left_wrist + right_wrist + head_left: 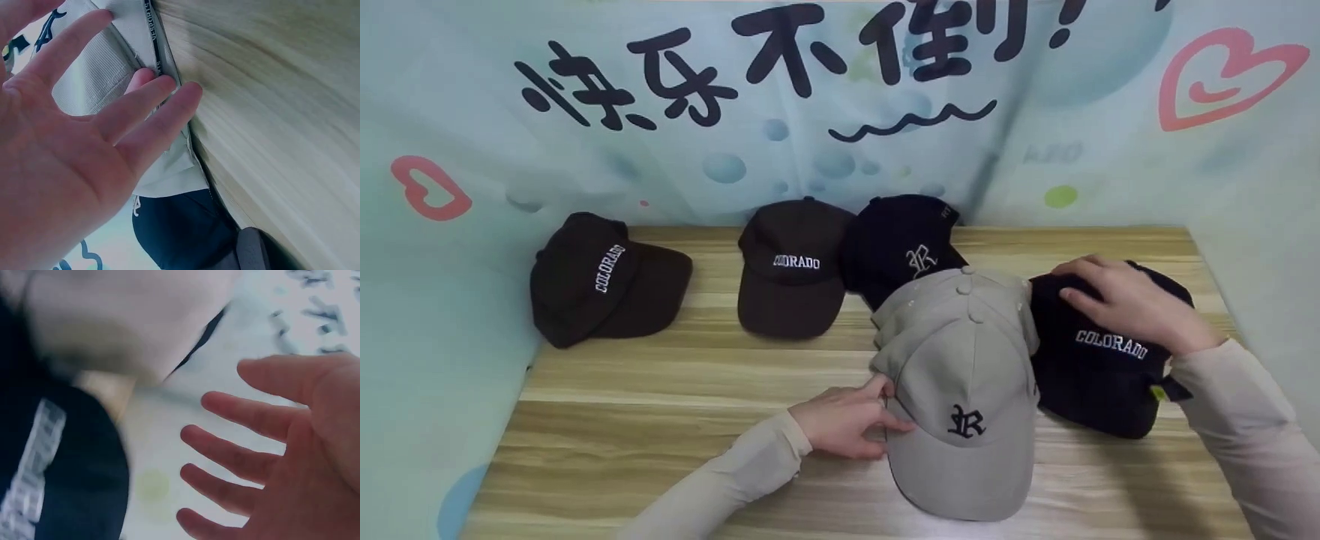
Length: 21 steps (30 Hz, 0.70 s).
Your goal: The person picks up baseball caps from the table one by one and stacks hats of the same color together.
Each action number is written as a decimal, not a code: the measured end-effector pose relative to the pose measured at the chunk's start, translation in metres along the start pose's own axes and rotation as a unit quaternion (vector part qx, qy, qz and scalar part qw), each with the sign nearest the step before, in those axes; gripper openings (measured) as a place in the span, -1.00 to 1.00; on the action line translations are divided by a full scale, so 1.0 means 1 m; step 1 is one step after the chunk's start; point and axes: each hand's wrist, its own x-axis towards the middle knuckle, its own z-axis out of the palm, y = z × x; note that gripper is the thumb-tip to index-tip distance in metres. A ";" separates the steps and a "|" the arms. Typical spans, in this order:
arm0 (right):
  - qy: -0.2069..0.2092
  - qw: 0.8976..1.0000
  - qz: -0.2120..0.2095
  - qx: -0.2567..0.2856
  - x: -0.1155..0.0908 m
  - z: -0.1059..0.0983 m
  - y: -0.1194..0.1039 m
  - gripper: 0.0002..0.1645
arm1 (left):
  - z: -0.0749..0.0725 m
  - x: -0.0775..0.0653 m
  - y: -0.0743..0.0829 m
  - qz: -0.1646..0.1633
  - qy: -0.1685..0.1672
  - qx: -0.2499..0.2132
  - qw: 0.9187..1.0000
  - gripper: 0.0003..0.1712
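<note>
Grey caps, nested in a stack (967,367), sit right of centre, the front one bearing a dark letter emblem. My left hand (847,421) is at the stack's left side, its fingertips right at the edge where brim meets crown. In the left wrist view, the fingers of that hand (73,152) spread loosely over the grey fabric (93,79). At the right, my right hand (1132,296) lies over the crown of a black COLORADO cap (1095,386). The right wrist view has this hand (304,450) with fingers spread beside the blurred black cap (90,467).
Two dark brown COLORADO caps (585,289) (799,300) stand at the left and centre back. Behind the grey stack, a black cap (896,232) with a letter emblem touches the second brown one. A printed cloth backdrop (660,180) borders the wooden table (660,420).
</note>
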 end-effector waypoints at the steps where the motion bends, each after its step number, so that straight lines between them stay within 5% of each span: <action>1: -0.009 1.000 0.011 -0.006 0.000 -0.001 0.007 -0.63 | 0.000 0.000 0.000 0.000 -0.001 -0.001 1.000 -0.49; 12: -0.115 0.980 0.164 0.016 -0.005 -0.019 0.079 -0.42 | 0.001 0.000 0.003 -0.001 -0.002 0.017 1.000 -0.48; 21: -0.067 0.983 0.160 0.066 -0.006 -0.012 0.101 -0.53 | -0.001 0.004 0.005 0.002 -0.013 0.013 1.000 -0.50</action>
